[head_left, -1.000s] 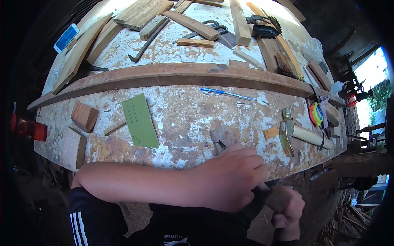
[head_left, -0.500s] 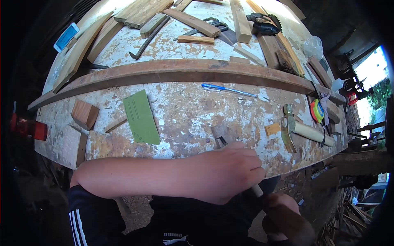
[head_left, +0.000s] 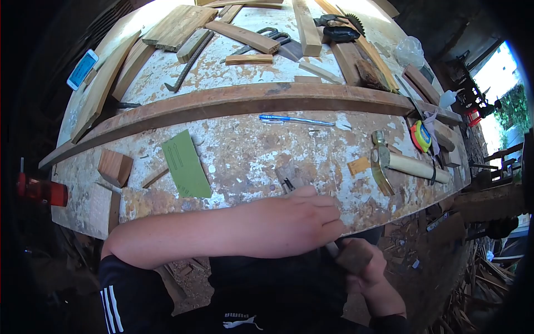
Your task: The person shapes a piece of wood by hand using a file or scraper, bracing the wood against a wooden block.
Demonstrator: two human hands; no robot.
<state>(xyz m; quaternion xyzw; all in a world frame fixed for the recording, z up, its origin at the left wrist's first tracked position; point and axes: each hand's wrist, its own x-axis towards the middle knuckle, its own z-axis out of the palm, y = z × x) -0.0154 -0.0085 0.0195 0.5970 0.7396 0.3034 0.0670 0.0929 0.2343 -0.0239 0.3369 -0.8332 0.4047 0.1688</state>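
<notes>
My left forearm lies across the near edge of the workbench. My left hand [head_left: 311,220] is closed around what looks like a chisel [head_left: 332,248]; its pale rear end sticks out below the fist toward my lap. Just past the knuckles, dark narrow tips show against a small greyish piece of wood [head_left: 288,171] on the bench. My right hand [head_left: 374,268] grips a brown wooden block [head_left: 354,257], whose face is right at the chisel's rear end. The fingers of my left hand hide most of the tool.
A hammer [head_left: 380,161] and tape measure [head_left: 421,137] lie to the right. A green sheet [head_left: 186,164], wood blocks [head_left: 115,167] and a blue pen [head_left: 296,120] rest on the workbench [head_left: 233,145]. Behind a long beam [head_left: 233,102] lie boards, a pry bar [head_left: 189,61] and a handsaw [head_left: 292,51].
My right hand has brought the wooden block up and left, from low beside my knee to the chisel's rear end. My left hand keeps its grip; the whole view has shifted slightly.
</notes>
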